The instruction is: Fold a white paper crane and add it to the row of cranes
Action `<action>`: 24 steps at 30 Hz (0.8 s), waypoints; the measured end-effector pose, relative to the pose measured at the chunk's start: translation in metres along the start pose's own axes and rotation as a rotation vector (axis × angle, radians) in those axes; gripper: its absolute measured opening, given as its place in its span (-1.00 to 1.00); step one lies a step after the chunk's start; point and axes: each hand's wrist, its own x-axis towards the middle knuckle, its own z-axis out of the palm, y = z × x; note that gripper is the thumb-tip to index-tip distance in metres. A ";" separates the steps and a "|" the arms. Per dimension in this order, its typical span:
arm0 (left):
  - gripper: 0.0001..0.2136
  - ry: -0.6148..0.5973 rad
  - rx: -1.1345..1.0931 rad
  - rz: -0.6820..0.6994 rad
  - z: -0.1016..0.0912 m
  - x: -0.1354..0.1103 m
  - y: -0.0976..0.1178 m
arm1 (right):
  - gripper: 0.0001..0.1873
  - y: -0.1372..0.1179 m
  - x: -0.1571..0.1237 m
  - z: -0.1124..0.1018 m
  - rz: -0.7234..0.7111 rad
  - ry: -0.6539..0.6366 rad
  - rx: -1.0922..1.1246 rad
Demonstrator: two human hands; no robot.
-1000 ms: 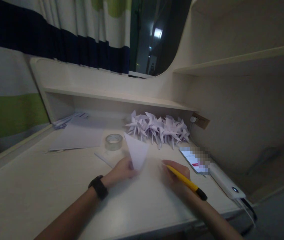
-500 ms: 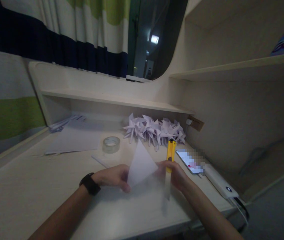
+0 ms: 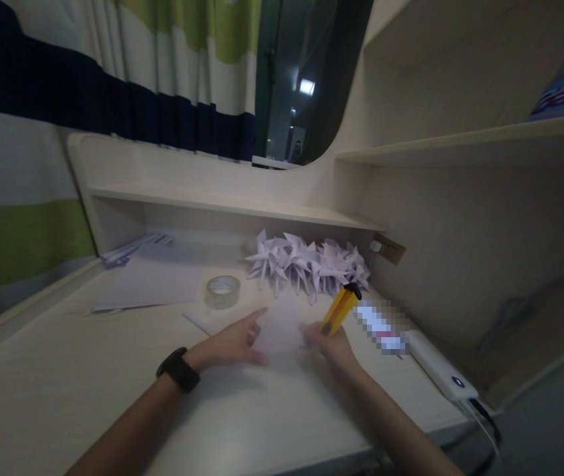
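Indoors, our left hand [image 3: 229,345] is spread wide beside blurred paper [image 3: 280,329], inward from the desk's [image 3: 78,370] front edge; our right hand [image 3: 331,347] grips a yellow utility knife [image 3: 340,309], whose unseen blade, if extended, could slit it.

left fingers [image 3: 250,320] spread, right fingers [image 3: 315,336] curled

A small white sheet of paper [image 3: 280,327] is sitting between the two hands — plain, pale, its outline blurring. Its left edge is running alongside the left hand [image 3: 229,345], its right edge is meeting the fingertips of the right hand [image 3: 332,345], and the blur is hiding whether it's lying flat or tilting. And the yellow cutter [image 3: 339,311] is slanting up out of the right hand — black end pointing away and rightward, lower end hiding in the grip.
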 end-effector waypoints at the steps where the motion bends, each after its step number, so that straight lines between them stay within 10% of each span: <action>1: -0.01 0.052 0.045 -0.016 0.004 0.002 -0.002 | -0.59 0.000 0.000 0.002 -0.013 0.008 -0.004; 24: -0.25 0.302 0.074 0.069 0.025 0.011 0.010 | -0.67 -0.001 -0.001 0.007 -0.118 -0.188 -0.178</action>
